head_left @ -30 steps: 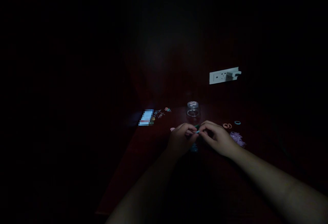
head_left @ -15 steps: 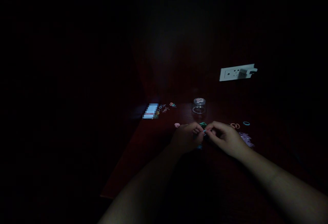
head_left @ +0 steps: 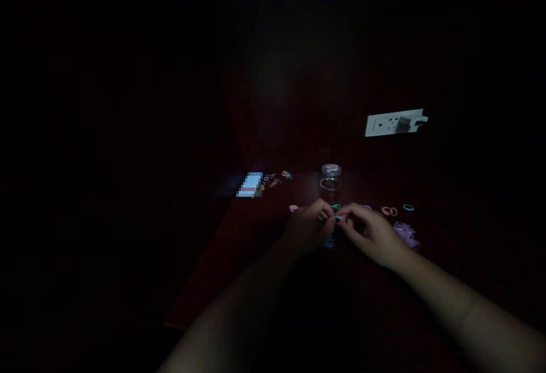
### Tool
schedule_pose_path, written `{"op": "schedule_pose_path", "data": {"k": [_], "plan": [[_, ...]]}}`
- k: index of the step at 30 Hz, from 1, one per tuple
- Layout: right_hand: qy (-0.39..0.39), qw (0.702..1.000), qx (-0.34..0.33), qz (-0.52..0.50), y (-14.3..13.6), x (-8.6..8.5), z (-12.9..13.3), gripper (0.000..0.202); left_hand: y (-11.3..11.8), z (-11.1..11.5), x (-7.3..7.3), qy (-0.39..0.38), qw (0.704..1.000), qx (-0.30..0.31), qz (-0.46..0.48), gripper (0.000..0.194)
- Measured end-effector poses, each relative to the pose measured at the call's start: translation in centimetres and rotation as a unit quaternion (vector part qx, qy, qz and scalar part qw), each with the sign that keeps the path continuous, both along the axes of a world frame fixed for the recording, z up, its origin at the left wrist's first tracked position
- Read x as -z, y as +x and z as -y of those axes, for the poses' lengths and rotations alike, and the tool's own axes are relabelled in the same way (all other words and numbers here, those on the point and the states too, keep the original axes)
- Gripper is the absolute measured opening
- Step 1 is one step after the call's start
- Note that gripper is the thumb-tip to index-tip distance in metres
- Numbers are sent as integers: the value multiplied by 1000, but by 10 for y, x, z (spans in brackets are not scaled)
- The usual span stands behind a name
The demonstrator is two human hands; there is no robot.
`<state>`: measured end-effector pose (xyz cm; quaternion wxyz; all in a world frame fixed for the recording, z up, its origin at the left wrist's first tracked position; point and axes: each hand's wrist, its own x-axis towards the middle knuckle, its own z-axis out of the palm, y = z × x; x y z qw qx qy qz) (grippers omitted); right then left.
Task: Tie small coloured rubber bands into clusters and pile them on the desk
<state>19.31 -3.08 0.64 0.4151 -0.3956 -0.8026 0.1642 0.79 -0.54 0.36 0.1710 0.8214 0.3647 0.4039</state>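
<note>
The scene is very dark. My left hand [head_left: 307, 228] and my right hand [head_left: 370, 229] meet over a dark red table [head_left: 239, 259], fingertips pinched together on a small teal piece [head_left: 336, 217]. Another bluish bit [head_left: 328, 242] shows just below the fingers. A small clear glass jar [head_left: 330, 181] stands right behind the hands. Small coloured rings lie around: orange rings [head_left: 389, 211] and a teal ring [head_left: 408, 207] to the right, a pink piece [head_left: 293, 208] to the left.
A lit phone screen [head_left: 250, 185] lies at the table's far left, with several small coloured rings [head_left: 277, 178] beside it. A pale purple cluster [head_left: 405, 231] lies right of my right hand. A white wall socket [head_left: 394, 123] holds a plug. The table's left edge falls into darkness.
Over the last second the view shifted, so everything slid right in the picture. My hands stay pinched together on the small piece, with only slight finger movement.
</note>
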Motion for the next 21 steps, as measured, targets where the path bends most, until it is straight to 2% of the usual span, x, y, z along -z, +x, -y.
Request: {"op": "schedule_pose_path", "data": {"k": [11,18,21], "plan": [[0,999,36,-1,0,-1,-1,10,-3,3,-2,-2,999,49,-5,2],[-19,998,50,-34,1,3,-3,8,0,1,3,-1,996,89,5,26],[-24,997,56,-44,1,3,-4,5,-1,0,3,13,995,101,7,23]]}}
